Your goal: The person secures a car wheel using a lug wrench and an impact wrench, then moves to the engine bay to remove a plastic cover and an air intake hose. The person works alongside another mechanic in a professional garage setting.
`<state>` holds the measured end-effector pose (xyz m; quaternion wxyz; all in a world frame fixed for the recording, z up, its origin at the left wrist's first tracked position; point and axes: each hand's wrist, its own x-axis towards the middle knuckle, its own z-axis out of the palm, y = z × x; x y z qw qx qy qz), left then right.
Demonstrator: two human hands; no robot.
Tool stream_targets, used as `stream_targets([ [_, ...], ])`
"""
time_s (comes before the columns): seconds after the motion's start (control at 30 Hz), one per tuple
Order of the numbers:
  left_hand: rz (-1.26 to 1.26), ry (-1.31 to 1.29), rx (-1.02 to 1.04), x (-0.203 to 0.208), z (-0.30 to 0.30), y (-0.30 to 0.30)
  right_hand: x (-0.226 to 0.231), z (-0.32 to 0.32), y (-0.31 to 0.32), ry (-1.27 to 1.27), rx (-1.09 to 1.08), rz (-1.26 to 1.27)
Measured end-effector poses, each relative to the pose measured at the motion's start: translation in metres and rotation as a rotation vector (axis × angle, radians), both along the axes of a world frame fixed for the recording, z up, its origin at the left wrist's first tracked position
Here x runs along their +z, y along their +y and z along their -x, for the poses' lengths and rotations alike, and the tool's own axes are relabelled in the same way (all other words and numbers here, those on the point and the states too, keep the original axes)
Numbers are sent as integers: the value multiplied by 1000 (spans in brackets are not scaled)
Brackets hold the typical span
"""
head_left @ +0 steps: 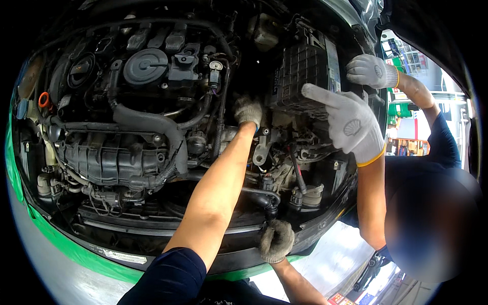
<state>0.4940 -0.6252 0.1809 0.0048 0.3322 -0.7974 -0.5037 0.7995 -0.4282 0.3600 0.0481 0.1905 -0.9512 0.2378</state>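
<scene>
My left hand (248,110), in a dirty grey work glove, reaches deep into the engine bay between the engine and the black car battery (300,73). Its fingers vanish into the dark gap, so what they touch is hidden. Near it is a metal bracket (262,147). Gloved in the same grey, my right hand (277,241) is at the front edge of the bay, beside a black hose (272,207). Its fingers are curled closed; whether anything is inside them does not show.
A co-worker at the right wears white gloves; one hand (353,119) points across the battery, the other (368,71) is at the fender side. The black intake manifold (114,158) and round engine cover (146,67) fill the left. Green covering (81,254) lines the front edge.
</scene>
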Motion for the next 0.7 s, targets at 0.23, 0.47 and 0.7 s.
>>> stream_targets([
  [0.23,-19,-13,16,12,-4,-6,0,0,2,-68,-2,74],
  [0.47,197,16,-47,1,-9,-1,22,17,-20,-113,-13,29],
  [0.7,254,-175,-245,25,-8,-15,94,164,-116,-218,350,-198],
])
